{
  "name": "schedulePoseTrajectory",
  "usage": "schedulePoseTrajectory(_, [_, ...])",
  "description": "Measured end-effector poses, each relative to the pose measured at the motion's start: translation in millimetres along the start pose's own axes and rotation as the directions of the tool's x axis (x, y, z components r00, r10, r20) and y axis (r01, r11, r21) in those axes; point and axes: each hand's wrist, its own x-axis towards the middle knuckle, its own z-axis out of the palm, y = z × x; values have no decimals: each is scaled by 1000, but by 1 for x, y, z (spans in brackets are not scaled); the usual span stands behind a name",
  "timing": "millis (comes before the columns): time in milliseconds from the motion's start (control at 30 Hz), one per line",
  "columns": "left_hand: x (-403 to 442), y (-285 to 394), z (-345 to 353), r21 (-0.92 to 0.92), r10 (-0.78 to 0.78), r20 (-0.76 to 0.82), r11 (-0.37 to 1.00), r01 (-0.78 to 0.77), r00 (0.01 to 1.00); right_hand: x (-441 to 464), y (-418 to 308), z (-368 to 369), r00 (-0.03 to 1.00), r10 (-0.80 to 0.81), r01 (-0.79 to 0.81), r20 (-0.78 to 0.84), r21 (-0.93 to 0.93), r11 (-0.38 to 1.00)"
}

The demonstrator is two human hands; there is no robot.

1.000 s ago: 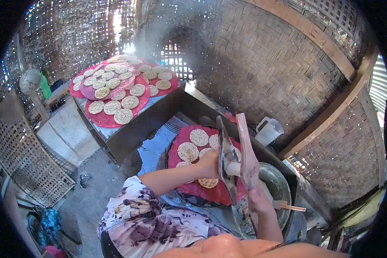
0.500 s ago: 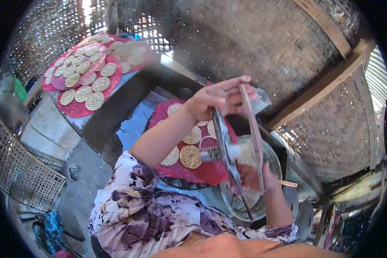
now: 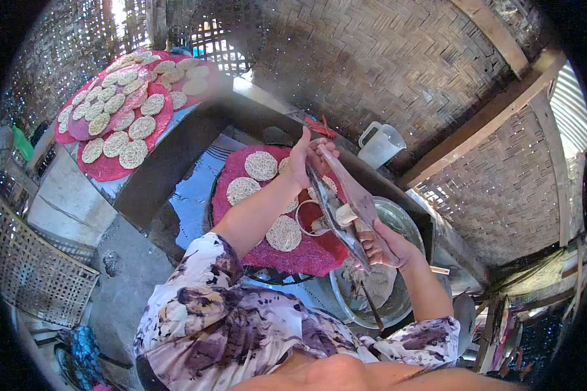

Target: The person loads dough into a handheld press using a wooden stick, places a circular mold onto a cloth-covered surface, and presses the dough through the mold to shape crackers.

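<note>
Both of my hands grip a wooden hand press (image 3: 360,199), two long boards with a pale cylinder (image 3: 346,214) between them. My left hand (image 3: 306,159) holds the upper ends, thumb raised along the side. My right hand (image 3: 391,246) wraps the lower ends, above a large basin (image 3: 338,296). Just left of the press, a thin ring (image 3: 298,217) lies on a red cloth (image 3: 257,255) over a round support. Several round, pale, noodle-like discs (image 3: 284,233) rest on that cloth. Inside the basin sits a pale doughy mass (image 3: 377,287) with a thin stick (image 3: 370,305) leaning in it.
Further red cloths (image 3: 104,171) with many discs lie at the back left. A clear plastic pitcher (image 3: 381,146) stands on the ledge behind the press, near a red object (image 3: 319,126). Woven bamboo walls (image 3: 372,65) enclose the space. A woven panel (image 3: 39,260) leans at the left.
The press's two boards have come closer together, and the press has shifted left. My left hand has moved left and closed more around its end. The pitcher now shows fully.
</note>
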Motion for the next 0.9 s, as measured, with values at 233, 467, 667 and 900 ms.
schedulePoseTrajectory(233, [-8,20,-5,66,46,-6,997,-45,999,23,5,9,997,-43,44,-63,8,999])
schedulePoseTrajectory(467, [10,46,-8,148,59,90,986,-72,994,42,-10,23,978,-156,137,-137,-135,981])
schedulePoseTrajectory(667, [16,38,-3,122,39,100,991,-52,994,34,-22,18,951,-235,170,-200,-296,940])
schedulePoseTrajectory(900, [10,16,-17,39,-56,66,998,53,996,9,-19,29,903,-316,156,-290,-465,872])
